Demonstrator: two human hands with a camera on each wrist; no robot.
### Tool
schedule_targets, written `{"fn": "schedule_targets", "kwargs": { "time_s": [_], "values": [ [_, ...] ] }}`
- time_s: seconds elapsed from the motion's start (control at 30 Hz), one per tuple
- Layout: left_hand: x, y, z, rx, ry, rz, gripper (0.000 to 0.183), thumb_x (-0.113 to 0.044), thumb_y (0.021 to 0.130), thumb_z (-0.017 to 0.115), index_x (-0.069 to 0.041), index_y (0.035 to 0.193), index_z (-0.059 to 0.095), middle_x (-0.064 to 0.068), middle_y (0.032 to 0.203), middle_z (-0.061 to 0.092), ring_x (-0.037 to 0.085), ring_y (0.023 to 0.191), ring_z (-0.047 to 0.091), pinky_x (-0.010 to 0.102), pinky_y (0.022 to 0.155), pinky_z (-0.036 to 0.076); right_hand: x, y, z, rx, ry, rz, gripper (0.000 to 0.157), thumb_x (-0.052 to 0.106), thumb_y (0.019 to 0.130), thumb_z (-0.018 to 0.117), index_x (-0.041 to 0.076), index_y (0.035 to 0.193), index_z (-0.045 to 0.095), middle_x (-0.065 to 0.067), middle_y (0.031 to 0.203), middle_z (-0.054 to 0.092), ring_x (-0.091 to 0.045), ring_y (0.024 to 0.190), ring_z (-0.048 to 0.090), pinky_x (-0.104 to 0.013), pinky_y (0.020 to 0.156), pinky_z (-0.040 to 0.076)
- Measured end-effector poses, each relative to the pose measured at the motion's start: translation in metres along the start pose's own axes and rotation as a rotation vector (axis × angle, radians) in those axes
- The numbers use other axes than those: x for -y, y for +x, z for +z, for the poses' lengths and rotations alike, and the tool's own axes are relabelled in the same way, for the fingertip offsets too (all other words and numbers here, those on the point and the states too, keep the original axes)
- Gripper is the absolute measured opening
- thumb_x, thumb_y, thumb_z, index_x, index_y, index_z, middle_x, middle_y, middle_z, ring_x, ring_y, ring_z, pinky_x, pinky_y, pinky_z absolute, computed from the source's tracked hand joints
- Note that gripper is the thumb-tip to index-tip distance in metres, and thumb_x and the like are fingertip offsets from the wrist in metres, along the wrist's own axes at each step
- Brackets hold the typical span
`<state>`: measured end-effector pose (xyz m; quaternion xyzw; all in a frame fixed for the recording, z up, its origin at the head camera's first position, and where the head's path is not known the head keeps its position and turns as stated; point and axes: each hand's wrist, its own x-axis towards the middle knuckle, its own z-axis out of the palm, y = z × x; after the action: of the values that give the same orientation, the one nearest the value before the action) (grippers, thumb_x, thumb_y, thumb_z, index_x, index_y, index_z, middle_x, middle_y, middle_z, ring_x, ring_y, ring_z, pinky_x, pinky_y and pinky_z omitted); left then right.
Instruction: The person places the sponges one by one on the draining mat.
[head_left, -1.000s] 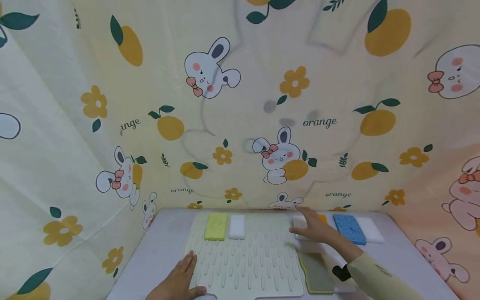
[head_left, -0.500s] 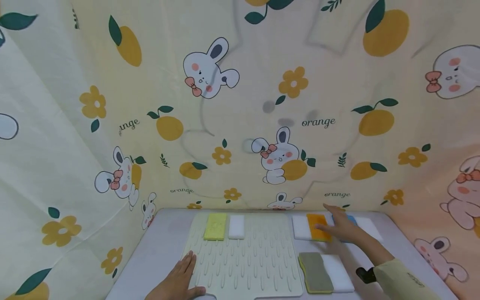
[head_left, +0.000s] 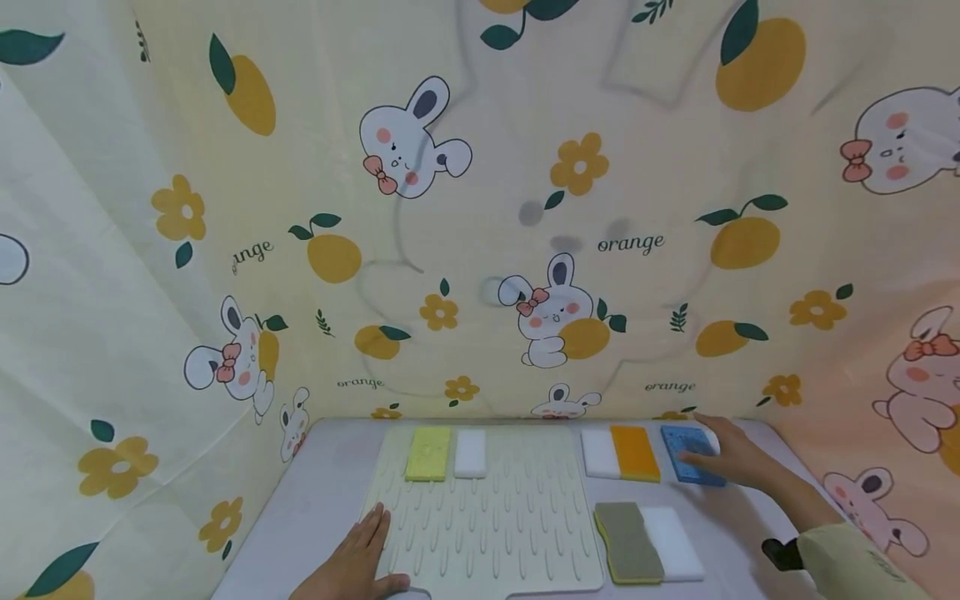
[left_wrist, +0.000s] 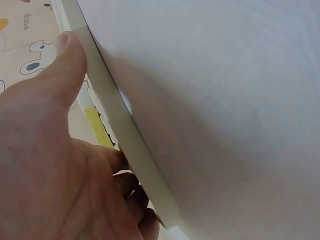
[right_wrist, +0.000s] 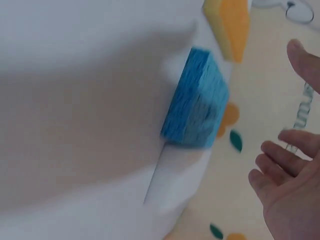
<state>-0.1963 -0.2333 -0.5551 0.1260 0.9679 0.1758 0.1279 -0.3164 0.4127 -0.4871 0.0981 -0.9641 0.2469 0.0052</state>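
Observation:
My left hand [head_left: 356, 554] rests at the near left corner of a cream ribbed draining board [head_left: 525, 533], its fingers straight along the side edge. In the left wrist view, thumb and fingertips lie against the board's rim [left_wrist: 127, 135]. Over a blue sponge [head_left: 688, 455] at the back right hovers my right hand [head_left: 731, 457], with fingers spread and nothing in them. The right wrist view shows that hand [right_wrist: 295, 180] apart from the blue sponge [right_wrist: 197, 100]. A white sponge [right_wrist: 175, 172] lies beside the blue one; in the head view the hand covers it.
A yellow sponge [head_left: 428, 454] and a white sponge [head_left: 470, 454] lie on the board's far left. Right of the board are an orange sponge [head_left: 636, 454] against a white one [head_left: 598, 454], and nearer, a grey-topped scouring sponge [head_left: 628, 543] beside another white sponge [head_left: 672, 543].
My right hand has moved right, from above the white sponge by the board, past the orange one, to above the blue sponge. My left hand stays at the board's edge.

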Motion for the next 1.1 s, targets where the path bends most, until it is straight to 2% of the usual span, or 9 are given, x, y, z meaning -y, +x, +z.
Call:
{"fn": "schedule_targets", "kwargs": {
  "time_s": [0.23, 0.47, 0.6, 0.77, 0.93, 1.03, 1.1],
  "values": [
    [0.0, 0.0, 0.001, -0.005, -0.004, 0.003, 0.114, -0.063, 0.091, 0.077, 0.012, 0.163, 0.029, 0.03, 0.173, 0.022, 0.047, 0.161, 0.022, 0.066, 0.128, 0.022, -0.02, -0.005, -0.014, 0.009, -0.038, -0.011, 0.102, 0.041, 0.09, 0.087, -0.015, 0.157, 0.034, -0.048, 0.153, 0.033, -0.069, 0.135, 0.034, -0.088, 0.103, 0.035],
    [-0.002, -0.002, -0.001, -0.007, -0.002, -0.003, 0.113, -0.062, 0.091, 0.077, 0.013, 0.162, 0.03, 0.031, 0.173, 0.023, 0.047, 0.16, 0.023, 0.066, 0.128, 0.022, -0.044, -0.003, -0.018, 0.007, -0.113, -0.056, 0.101, 0.031, 0.082, 0.095, -0.011, 0.156, 0.04, -0.045, 0.152, 0.038, -0.066, 0.134, 0.036, -0.086, 0.103, 0.036],
    [-0.001, -0.001, -0.001, -0.007, 0.003, -0.004, 0.113, -0.062, 0.091, 0.077, 0.012, 0.162, 0.03, 0.03, 0.173, 0.023, 0.047, 0.16, 0.023, 0.065, 0.128, 0.022, -0.055, 0.003, -0.017, 0.003, -0.156, -0.019, 0.108, 0.028, 0.073, 0.1, -0.011, 0.154, 0.041, -0.043, 0.151, 0.04, -0.065, 0.133, 0.036, -0.085, 0.106, 0.033],
    [-0.001, -0.001, -0.001, -0.003, 0.003, -0.013, 0.114, -0.063, 0.091, 0.076, 0.012, 0.163, 0.03, 0.029, 0.173, 0.023, 0.046, 0.161, 0.022, 0.065, 0.128, 0.022, -0.068, 0.01, -0.018, 0.035, -0.151, 0.043, 0.117, 0.027, 0.066, 0.104, -0.009, 0.156, 0.039, -0.043, 0.152, 0.039, -0.066, 0.131, 0.036, -0.086, 0.107, 0.03],
    [0.0, -0.001, 0.0, -0.001, 0.005, -0.022, 0.116, -0.066, 0.089, 0.076, 0.01, 0.163, 0.03, 0.028, 0.174, 0.022, 0.046, 0.161, 0.022, 0.065, 0.129, 0.022, -0.07, 0.01, -0.022, 0.048, -0.139, 0.055, 0.118, 0.025, 0.066, 0.104, -0.006, 0.159, 0.038, -0.042, 0.154, 0.039, -0.066, 0.13, 0.037, -0.089, 0.107, 0.027],
    [0.001, 0.0, 0.0, -0.01, -0.006, -0.011, 0.115, -0.064, 0.089, 0.077, 0.011, 0.163, 0.03, 0.029, 0.173, 0.023, 0.047, 0.16, 0.022, 0.065, 0.128, 0.022, -0.065, 0.01, -0.024, 0.053, -0.132, 0.049, 0.116, 0.019, 0.067, 0.104, -0.007, 0.159, 0.038, -0.043, 0.153, 0.038, -0.066, 0.128, 0.038, -0.088, 0.106, 0.028],
    [0.002, 0.001, 0.001, -0.013, -0.009, -0.009, 0.115, -0.064, 0.089, 0.078, 0.011, 0.163, 0.03, 0.029, 0.173, 0.023, 0.048, 0.16, 0.023, 0.065, 0.128, 0.023, -0.061, 0.01, -0.024, 0.055, -0.136, 0.077, 0.115, 0.016, 0.068, 0.103, -0.007, 0.16, 0.037, -0.043, 0.155, 0.037, -0.065, 0.13, 0.039, -0.086, 0.107, 0.03]
  ]
}}
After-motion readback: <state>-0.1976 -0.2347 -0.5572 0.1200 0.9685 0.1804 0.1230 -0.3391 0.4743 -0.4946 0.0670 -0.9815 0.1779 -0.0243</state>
